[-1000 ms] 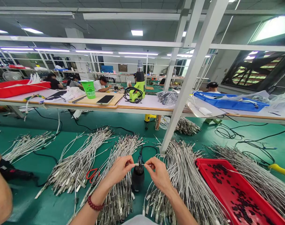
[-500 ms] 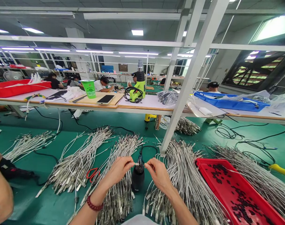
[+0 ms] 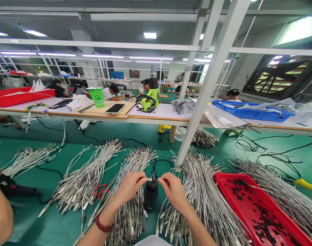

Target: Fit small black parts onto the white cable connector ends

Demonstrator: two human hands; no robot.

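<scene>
Both your hands are pinching: left hand (image 3: 131, 186) and right hand (image 3: 173, 189) each grip an end of one thin wire (image 3: 150, 179), thumb against forefinger. The wire spans the gap, level, over the top of the black tool (image 3: 151, 197). Its ends are hidden in your fingertips, and its middle is too small to read against the dark behind; can't tell whether it touches the black tool. The black tool stands upright on the green worktop (image 3: 32, 223), its cord looping off behind.

Just left of the black tool: a cable bundle (image 3: 132, 201), partly covered by your left forearm. Beyond that, red loops (image 3: 101, 186), mostly under cables, full shape unclear. Right of the black tool: a bigger bundle (image 3: 200, 198), its near end partly behind your right forearm. Farther right, a red tray (image 3: 224, 176), cut off at the bottom, holds black bits (image 3: 263, 218), too small to identify.

Well left of the black tool, another person's arm (image 3: 2, 215) is cut off by the edge and hides one end of a dark device (image 3: 16, 187). Behind the black tool, a shelf (image 3: 163, 111) carries a green gun (image 3: 153, 94), cup (image 3: 96, 97) and phone (image 3: 115, 108).
</scene>
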